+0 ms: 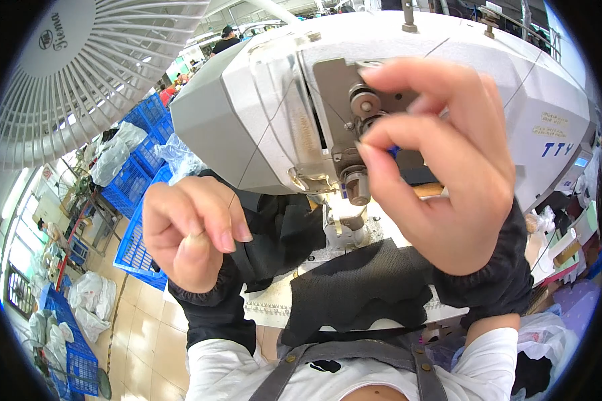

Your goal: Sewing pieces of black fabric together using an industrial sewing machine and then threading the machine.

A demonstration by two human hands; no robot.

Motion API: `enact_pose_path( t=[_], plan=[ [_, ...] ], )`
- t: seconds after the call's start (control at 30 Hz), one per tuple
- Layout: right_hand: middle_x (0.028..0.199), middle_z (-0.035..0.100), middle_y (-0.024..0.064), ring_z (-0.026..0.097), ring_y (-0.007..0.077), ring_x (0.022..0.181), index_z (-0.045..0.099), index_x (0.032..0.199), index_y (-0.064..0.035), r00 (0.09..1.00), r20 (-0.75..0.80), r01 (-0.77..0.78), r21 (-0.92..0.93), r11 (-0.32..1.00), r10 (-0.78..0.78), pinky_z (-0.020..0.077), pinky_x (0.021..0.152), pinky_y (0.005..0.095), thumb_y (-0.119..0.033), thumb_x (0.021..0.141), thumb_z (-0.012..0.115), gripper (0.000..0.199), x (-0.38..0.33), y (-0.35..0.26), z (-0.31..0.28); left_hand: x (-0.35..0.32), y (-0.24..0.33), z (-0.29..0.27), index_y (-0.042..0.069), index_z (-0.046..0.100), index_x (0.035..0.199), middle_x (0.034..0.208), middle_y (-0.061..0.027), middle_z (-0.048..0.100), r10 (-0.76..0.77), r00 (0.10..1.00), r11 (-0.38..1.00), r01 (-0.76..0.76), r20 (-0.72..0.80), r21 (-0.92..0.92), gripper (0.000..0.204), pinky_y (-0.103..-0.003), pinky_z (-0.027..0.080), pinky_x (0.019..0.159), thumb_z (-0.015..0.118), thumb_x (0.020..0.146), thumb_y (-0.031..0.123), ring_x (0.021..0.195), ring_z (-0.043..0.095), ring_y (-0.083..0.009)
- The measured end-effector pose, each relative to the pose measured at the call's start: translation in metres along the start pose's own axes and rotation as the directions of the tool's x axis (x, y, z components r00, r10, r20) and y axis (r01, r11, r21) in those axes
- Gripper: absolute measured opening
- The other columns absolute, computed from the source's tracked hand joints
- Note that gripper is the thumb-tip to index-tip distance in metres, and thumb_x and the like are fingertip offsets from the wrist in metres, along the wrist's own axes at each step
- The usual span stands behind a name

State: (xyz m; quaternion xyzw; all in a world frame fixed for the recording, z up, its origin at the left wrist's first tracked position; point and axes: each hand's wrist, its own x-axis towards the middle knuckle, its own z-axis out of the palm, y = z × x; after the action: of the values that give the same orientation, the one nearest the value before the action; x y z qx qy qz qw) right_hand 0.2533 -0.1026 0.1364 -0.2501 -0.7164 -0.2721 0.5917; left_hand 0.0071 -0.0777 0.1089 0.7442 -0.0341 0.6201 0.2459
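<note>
A white sewing machine (pixel 415 50) fills the view ahead of me. My left hand (pixel 195 230) is closed in a pinch left of the machine's needle area, and a thin dark thread (pixel 255 154) runs from its fingers up across the machine head. In front of the metal thread-guide plate (pixel 341 100), my right hand (pixel 448 154) has thumb and forefinger tips pressed together beside the round tension knobs (pixel 366 105). Whatever lies in that pinch is too small to tell. Black textured fabric pieces (pixel 361 284) lie on the machine bed below, with more black fabric (pixel 281 230) behind my left hand.
A large white fan (pixel 67 73) stands close at the upper left. Blue plastic crates (pixel 137 247) with clear bags are on the left over the tiled floor (pixel 137 321). Plastic bags (pixel 548 347) and cluttered supplies are at the right. Another person (pixel 226 41) sits far back.
</note>
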Motion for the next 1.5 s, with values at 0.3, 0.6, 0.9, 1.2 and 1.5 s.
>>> enact_pose_path(
  t=[0.3,0.6,0.9,1.2,1.5],
  plan=[
    [0.122,0.062,0.0095,0.056,0.0204,0.093,0.070,0.096,-0.0092,0.998,0.064,-0.015,0.010,1.000,0.014,0.0460,0.067,0.0273,0.003,0.069,0.077,0.029,-0.047,-0.009,0.006,-0.053,-0.003,-0.018,0.002,0.051,0.095,0.081,-0.0057,0.059,-0.544,0.830,0.805,0.558,-0.124,0.201,0.008,-0.024,0.047,0.067,0.059,0.093,-0.001,0.071,0.058,-0.0105],
    [0.107,0.068,0.0115,0.060,0.0150,0.065,0.067,0.111,0.0005,0.952,0.195,-0.300,0.417,0.858,0.238,0.0469,0.057,0.0220,-0.003,0.086,0.068,0.025,-0.104,-0.051,0.050,-0.112,-0.014,-0.015,0.001,0.053,0.098,0.083,0.0001,0.060,-0.772,0.636,0.634,0.771,-0.018,0.051,0.009,-0.020,0.045,0.064,0.061,0.095,0.000,0.073,0.058,-0.0044],
    [0.062,0.055,0.0013,0.038,0.0042,0.044,0.068,0.092,0.0003,0.381,0.791,-0.817,0.531,-0.227,0.479,0.0305,0.044,0.0196,-0.039,0.107,0.046,0.047,-0.072,-0.038,0.093,-0.147,-0.036,0.010,0.002,0.056,0.095,0.077,0.0031,0.057,-0.900,0.426,0.436,0.876,0.095,0.206,0.011,-0.021,0.043,0.062,0.065,0.095,0.008,0.070,0.053,-0.0032],
    [0.047,0.037,-0.0007,0.030,0.0089,0.037,0.049,0.062,-0.0072,0.212,0.644,-0.669,0.644,-0.372,0.735,0.0228,0.039,0.0252,-0.045,0.105,0.046,0.058,-0.078,-0.054,0.088,-0.150,-0.027,0.002,0.002,0.057,0.097,0.087,-0.0004,0.061,-0.872,0.469,0.483,0.871,0.141,0.090,0.009,-0.021,0.048,0.067,0.065,0.094,0.003,0.075,0.060,-0.0049],
    [0.067,0.054,0.0006,0.047,0.0052,0.056,0.062,0.095,-0.0016,0.509,0.626,-0.825,0.552,0.127,0.590,0.0391,0.052,0.0210,-0.032,0.108,0.044,0.037,-0.143,-0.061,0.062,-0.093,-0.021,0.008,0.008,0.066,0.107,0.117,-0.0121,0.064,-0.082,0.866,0.707,-0.298,0.493,0.641,0.029,-0.041,0.046,0.101,0.071,0.079,0.005,0.111,0.062,-0.0289]
  ],
)
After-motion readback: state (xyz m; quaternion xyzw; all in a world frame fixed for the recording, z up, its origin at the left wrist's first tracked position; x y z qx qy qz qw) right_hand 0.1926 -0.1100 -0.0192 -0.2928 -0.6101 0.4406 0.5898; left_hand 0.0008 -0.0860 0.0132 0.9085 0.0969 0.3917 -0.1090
